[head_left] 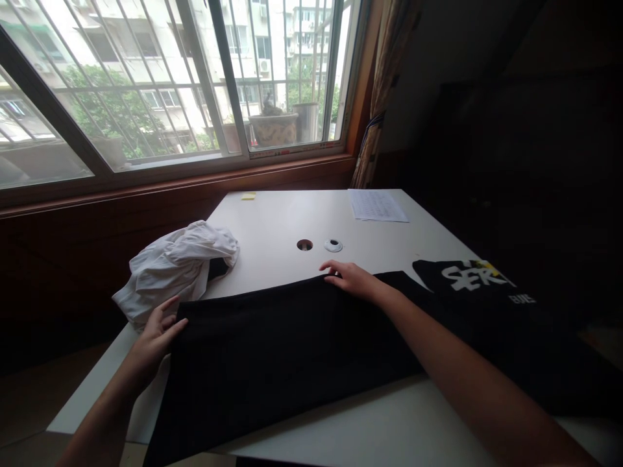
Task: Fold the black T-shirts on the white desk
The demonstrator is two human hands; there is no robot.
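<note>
A black cloth (292, 350) lies spread across the white table (272, 227), its near left part reaching over the front edge. At its upper left corner is my left hand (158, 331), thumb and fingers apart beside the fabric. My right hand (348, 277) rests on the far edge of the cloth, near the middle, with its fingers spread and slightly bent. Beyond my left hand sits a crumpled white garment (170, 266) on the table's left side. To the right lies a black garment with white and yellow print (474, 277).
Papers (377, 205) lie at the table's back right, and a yellow note (248, 196) at the back left. A round hole (305, 245) and a round white piece (333, 245) are mid-table. Behind stand a barred window and a curtain (372, 130).
</note>
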